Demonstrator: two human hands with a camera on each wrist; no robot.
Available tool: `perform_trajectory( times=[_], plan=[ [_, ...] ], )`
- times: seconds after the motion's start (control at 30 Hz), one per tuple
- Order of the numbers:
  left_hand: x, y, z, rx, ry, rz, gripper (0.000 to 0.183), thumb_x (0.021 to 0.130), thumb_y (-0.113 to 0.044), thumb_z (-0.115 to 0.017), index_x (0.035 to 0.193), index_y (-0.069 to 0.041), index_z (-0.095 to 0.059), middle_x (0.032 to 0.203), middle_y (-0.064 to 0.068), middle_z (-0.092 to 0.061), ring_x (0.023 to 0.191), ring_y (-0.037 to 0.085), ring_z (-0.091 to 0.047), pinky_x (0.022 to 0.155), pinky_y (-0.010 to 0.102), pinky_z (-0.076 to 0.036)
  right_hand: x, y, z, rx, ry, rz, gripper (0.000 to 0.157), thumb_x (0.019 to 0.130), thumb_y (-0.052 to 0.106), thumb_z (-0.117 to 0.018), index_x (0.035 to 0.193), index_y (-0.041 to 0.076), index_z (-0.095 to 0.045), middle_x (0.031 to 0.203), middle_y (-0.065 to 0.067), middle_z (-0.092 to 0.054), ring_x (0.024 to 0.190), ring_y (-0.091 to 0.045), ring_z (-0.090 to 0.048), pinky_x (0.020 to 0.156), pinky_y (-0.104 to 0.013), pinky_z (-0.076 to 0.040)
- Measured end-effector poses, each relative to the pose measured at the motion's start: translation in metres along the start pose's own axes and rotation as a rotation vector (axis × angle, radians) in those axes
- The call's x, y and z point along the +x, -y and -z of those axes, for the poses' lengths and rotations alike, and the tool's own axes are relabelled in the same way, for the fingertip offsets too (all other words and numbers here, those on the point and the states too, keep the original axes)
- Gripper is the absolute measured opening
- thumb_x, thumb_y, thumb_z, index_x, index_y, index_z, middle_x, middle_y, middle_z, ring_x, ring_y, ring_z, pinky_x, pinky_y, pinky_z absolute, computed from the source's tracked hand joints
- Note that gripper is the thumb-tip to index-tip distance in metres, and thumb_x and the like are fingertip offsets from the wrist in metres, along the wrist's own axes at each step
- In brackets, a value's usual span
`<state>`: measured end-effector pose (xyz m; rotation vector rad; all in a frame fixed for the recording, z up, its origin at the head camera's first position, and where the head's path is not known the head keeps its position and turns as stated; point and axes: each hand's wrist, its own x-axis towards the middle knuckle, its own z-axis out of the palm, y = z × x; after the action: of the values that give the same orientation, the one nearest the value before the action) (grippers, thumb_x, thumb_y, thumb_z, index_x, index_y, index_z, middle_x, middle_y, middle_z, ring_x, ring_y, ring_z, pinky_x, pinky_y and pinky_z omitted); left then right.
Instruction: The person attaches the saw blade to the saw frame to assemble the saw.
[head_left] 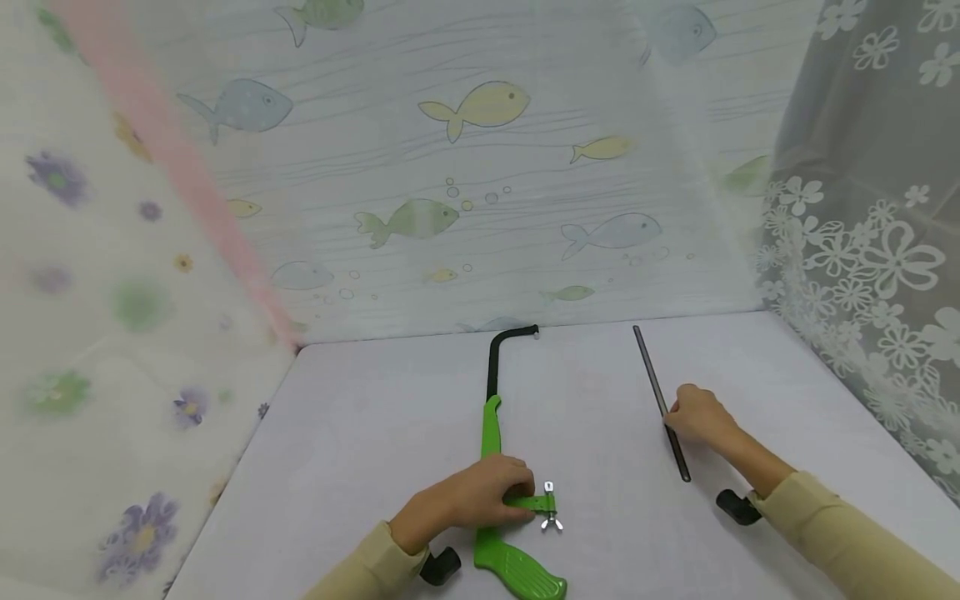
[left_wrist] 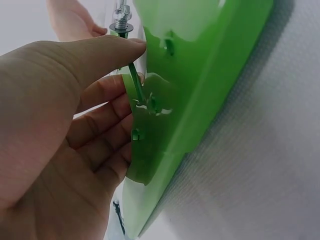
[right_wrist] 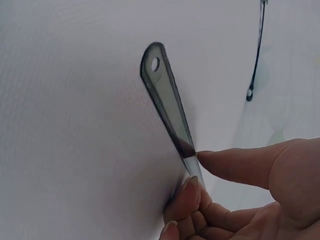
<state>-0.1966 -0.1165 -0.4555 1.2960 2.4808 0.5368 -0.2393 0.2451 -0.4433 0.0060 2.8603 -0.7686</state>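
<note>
A green hacksaw frame with a bent black front bar lies lengthwise on the white table. My left hand grips it just above the green handle. A wing nut sits on the blade holder beside those fingers. In the left wrist view, the thumb and curled fingers hold the green frame. To the right, my right hand pinches a narrow dark hacksaw blade near its lower part. The right wrist view shows the blade's holed end beyond the thumb and fingertips.
The white tabletop runs back to a fish-print cloth. A floral cloth hangs on the left, and a lace curtain on the right. A black wrist device sits under the right cuff.
</note>
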Motion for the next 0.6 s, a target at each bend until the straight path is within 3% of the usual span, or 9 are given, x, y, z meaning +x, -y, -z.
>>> perform_trajectory(
  times=[0.3,0.6],
  plan=[
    [0.0017,0.0007,-0.0004,-0.003,0.015,0.018,0.011,0.095,-0.025,-0.075,0.096,-0.018,-0.068,0.082,-0.016,-0.053,0.076,-0.001,-0.046,0.068,0.014,-0.042,-0.0005,0.0027,-0.0023,-0.025,-0.008,-0.029,0.020,0.094,0.005,-0.058,0.101,-0.014,-0.058,0.092,-0.024,-0.064,0.078,-0.030,-0.061,0.065,-0.042,-0.052],
    [0.0042,-0.0028,0.0024,-0.011,0.033,0.027,0.010,0.094,-0.023,-0.077,0.096,-0.016,-0.070,0.081,-0.017,-0.055,0.074,-0.002,-0.048,0.067,0.014,-0.043,-0.0002,0.0017,-0.0021,-0.017,-0.049,-0.023,0.017,0.091,0.004,-0.063,0.095,-0.011,-0.059,0.087,-0.021,-0.064,0.076,-0.030,-0.062,0.065,-0.043,-0.052]
  ],
)
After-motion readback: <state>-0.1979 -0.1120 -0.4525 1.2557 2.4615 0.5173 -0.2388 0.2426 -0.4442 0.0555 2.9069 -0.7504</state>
